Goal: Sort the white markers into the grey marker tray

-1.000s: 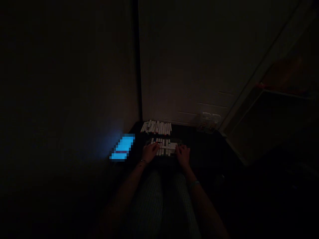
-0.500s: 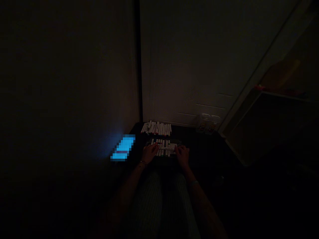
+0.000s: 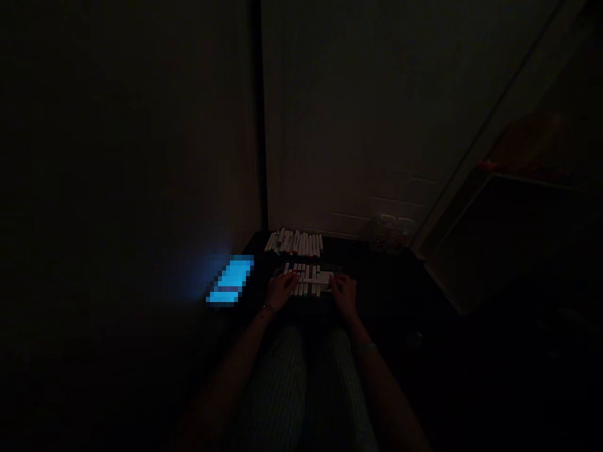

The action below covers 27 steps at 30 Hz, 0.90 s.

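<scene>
The scene is very dark. Several white markers stand in rows in a low dark case or tray just before my knees. Across them lies a pale horizontal stick, which looks like a white marker. My left hand is at its left end with fingers curled in. At the other end, my right hand has thumb and fingers drawn together on it. Fine finger contact is hard to make out in this light. Behind the case a row of white markers with coloured ends lies side by side.
A glowing, blurred-out screen lies left of the case on the dark surface. Two clear packages lean on the back wall. At right stands a dark panel with a pale edge.
The view has shifted very slightly. Both hands stay at the ends of the pale stick, with hardly any visible movement.
</scene>
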Motion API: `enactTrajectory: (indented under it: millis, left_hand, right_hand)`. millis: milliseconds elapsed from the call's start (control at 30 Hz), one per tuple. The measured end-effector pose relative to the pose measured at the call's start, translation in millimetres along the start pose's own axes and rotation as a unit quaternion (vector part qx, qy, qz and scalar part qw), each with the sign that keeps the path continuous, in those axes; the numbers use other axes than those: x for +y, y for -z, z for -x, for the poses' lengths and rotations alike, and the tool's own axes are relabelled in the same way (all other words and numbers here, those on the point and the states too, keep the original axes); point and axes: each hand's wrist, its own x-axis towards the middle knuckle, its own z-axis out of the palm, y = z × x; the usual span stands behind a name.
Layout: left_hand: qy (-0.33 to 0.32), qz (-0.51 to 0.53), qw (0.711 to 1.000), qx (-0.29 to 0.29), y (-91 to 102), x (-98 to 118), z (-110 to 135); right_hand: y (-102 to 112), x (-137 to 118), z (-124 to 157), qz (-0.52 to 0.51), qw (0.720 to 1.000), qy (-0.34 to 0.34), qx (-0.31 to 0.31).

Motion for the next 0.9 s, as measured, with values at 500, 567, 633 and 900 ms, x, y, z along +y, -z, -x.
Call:
enactTrajectory:
  millis: [500, 567, 633, 900]
  left_hand:
    - [0.000, 0.029, 1.000, 0.009, -1.3, -1.0, 1.2]
    - [0.003, 0.032, 0.999, 0.005, -1.3, -1.4, 1.3]
    - [0.007, 0.032, 0.999, 0.002, -1.5, -1.9, 1.4]
    - [-0.001, 0.012, 1.000, 0.009, 0.0, -1.7, 1.7]
  right_hand:
    - [-5.2, 5.0, 0.6, 0.004, 1.000, 0.008, 0.005]
    - [-5.7, 5.5, 0.7, 0.004, 1.000, 0.011, 0.006]
    - [-6.5, 6.0, 0.5, 0.004, 1.000, 0.012, 0.010]
    - [-5.2, 4.7, -0.4, 0.006, 1.000, 0.010, -0.002]
